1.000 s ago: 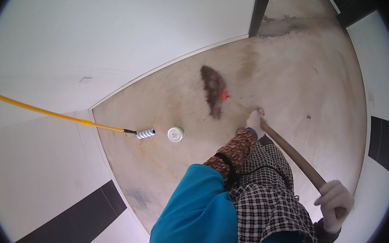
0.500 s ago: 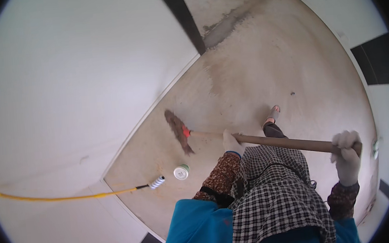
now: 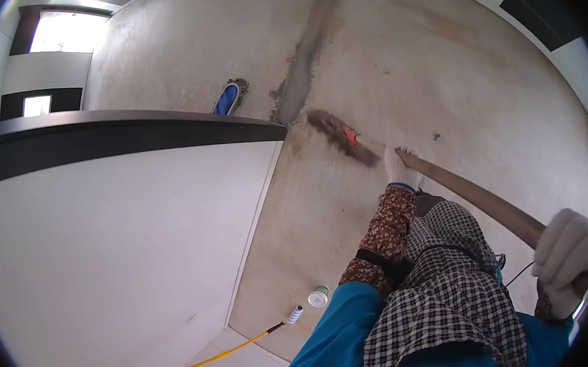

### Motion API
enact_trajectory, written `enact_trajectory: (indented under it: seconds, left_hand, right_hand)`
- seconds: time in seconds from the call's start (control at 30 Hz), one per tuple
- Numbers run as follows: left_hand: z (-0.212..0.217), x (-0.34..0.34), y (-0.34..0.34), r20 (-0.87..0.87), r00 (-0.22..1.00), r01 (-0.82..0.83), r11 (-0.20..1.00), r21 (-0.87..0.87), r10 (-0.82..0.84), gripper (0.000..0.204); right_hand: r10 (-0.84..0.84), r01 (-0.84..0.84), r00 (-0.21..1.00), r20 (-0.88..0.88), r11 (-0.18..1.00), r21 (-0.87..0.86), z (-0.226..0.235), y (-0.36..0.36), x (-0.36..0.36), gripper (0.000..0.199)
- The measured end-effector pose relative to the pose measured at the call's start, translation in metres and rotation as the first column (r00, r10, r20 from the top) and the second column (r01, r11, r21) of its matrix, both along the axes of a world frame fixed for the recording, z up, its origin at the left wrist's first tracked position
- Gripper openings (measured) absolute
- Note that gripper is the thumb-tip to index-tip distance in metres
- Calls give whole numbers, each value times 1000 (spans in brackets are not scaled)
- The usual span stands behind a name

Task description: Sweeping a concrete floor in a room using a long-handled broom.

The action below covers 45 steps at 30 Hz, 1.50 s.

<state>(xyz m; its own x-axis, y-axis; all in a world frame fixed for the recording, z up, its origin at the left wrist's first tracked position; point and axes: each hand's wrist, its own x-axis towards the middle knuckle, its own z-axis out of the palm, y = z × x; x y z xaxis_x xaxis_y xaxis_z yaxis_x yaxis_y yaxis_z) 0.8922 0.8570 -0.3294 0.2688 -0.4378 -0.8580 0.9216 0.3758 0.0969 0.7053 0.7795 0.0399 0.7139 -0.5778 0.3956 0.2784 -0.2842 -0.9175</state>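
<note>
Both of my white-gloved hands grip one long-handled broom (image 3: 470,192). My left hand (image 3: 402,167) is closed round the shaft lower down, towards the head. At the right, my right hand (image 3: 567,257) wraps round the upper end of the handle, close to the camera. The broom head has dark brown bristles (image 3: 331,133) and a red collar (image 3: 351,135). Its bristles lie on the bare concrete floor (image 3: 296,211), close to the wall's end corner.
A white wall (image 3: 132,246) stands to the left, its dark top edge ending near the broom. Beyond it lies a blue mop head (image 3: 228,99) among dirt. A paint roller (image 3: 294,315) with a yellow pole and a white-and-green tub (image 3: 318,296) are near the wall's foot.
The broom head has moved away from the tub, forward along the wall to its end corner. Both hands still hold the handle. The view has shifted, bringing the blue mop head into sight.
</note>
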Motion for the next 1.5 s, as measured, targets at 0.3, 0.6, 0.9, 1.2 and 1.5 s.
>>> enact_trajectory:
  seconds: [0.3,0.6,0.9,1.2,1.5]
  left_hand:
    - [48,5,-5,-45,998,51,937,346,-37,30]
    - [-84,69,96,140,954,180,878,443,-266,32]
    - [-88,146,-79,-45,993,117,986,115,-113,31]
    - [138,137,-176,621,622,466,863,198,-478,34]
    - [241,20,-75,689,-700,524,792,312,191,15]
  right_hand:
    - [98,-97,995,20,881,463,-43,-119,-37,26]
    - [321,-274,947,2,805,527,-86,-77,79,7]
    - [-64,83,993,-94,976,202,-14,-93,132,19]
    - [-414,419,907,75,906,-64,22,-62,64,31]
    - [-689,690,724,-31,723,27,15,78,74,12]
